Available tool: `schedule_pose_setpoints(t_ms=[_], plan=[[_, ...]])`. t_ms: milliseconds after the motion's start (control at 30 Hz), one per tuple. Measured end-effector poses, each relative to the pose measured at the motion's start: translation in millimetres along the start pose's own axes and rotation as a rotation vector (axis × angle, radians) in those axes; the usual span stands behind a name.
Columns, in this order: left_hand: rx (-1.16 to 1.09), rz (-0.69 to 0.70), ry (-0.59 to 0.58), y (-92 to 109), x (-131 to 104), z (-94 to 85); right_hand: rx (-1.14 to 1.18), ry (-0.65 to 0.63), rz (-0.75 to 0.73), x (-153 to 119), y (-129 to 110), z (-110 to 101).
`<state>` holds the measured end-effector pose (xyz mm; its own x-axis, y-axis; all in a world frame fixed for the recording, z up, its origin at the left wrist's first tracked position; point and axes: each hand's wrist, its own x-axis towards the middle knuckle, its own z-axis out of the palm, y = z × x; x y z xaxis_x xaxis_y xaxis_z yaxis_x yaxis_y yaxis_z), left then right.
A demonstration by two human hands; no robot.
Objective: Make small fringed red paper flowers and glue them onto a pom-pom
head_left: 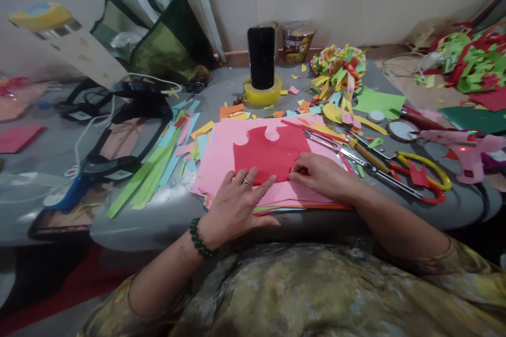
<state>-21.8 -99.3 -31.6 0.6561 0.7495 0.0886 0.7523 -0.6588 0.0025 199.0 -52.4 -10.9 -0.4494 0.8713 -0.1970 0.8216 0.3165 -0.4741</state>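
A red paper piece with rounded notches cut in its top edge lies on a stack of pink sheets. My left hand, with a ring and a green bead bracelet, rests fingers spread on the red paper's lower left part. At the paper's lower right edge, my right hand has its fingers bent together in a pinch; what lies between the fingertips is hidden. Scissors with red and yellow handles and a long metal tool lie just right of that hand.
Green strips lie at left near a black strap frame. Behind the stack, a phone stands in a yellow tape roll. A pink glue gun is at right, and a green bag stands at back left.
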Motion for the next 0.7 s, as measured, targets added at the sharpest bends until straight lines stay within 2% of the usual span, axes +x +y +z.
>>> schedule_pose_setpoints(t_ms=[133, 333, 500, 700], plan=[[0.057, 0.013, 0.073, 8.1, -2.8, 5.4, -0.010, 0.014, 0.007, -0.1, 1.2, -0.8], [0.091, 0.003, 0.147, 33.0, -0.9, 21.5, -0.008, -0.006, 0.010, 0.0, 0.7, -0.1], [0.064, 0.001, 0.088, 40.1, 2.3, 32.3, -0.007, -0.017, -0.013, -0.8, 2.5, -0.5], [0.059, 0.003, 0.034, 37.5, 3.4, 31.8, -0.006, -0.029, -0.035, -0.7, 2.8, -2.0]])
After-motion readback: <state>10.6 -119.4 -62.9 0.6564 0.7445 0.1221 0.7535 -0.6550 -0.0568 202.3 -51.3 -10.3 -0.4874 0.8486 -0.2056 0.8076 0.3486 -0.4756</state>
